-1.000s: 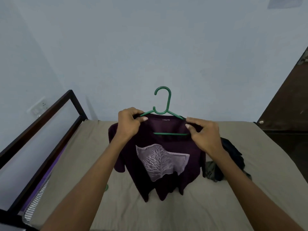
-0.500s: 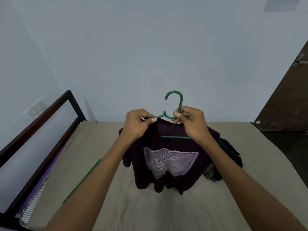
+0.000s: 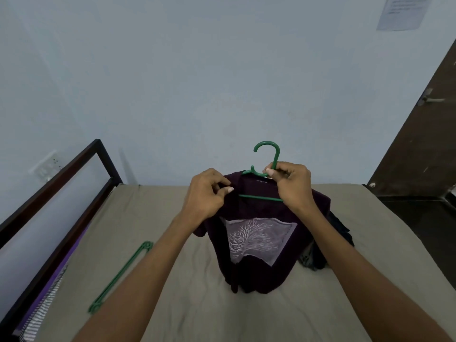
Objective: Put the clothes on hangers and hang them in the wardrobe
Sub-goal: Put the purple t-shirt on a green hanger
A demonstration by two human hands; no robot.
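A dark purple T-shirt (image 3: 256,270) with a pale tree print hangs on a green plastic hanger (image 3: 267,156), held up over the bed. My right hand (image 3: 293,186) grips the hanger at the base of its hook. My left hand (image 3: 209,193) pinches the shirt's left shoulder fabric beside the collar. The shirt's hem rests on the beige sheet. The hanger's left arm is hidden under the fabric; its lower bar shows through the neck opening.
Another green hanger (image 3: 121,275) lies on the bed (image 3: 172,304) at the left. A heap of dark clothes (image 3: 338,240) sits behind the shirt on the right. A dark bed frame (image 3: 74,178) runs along the left; a brown door (image 3: 419,134) stands at the right.
My right hand left the shirt's right shoulder and took the hanger's neck. My left hand slid down onto the left shoulder fabric. The shirt and hanger shifted slightly right.
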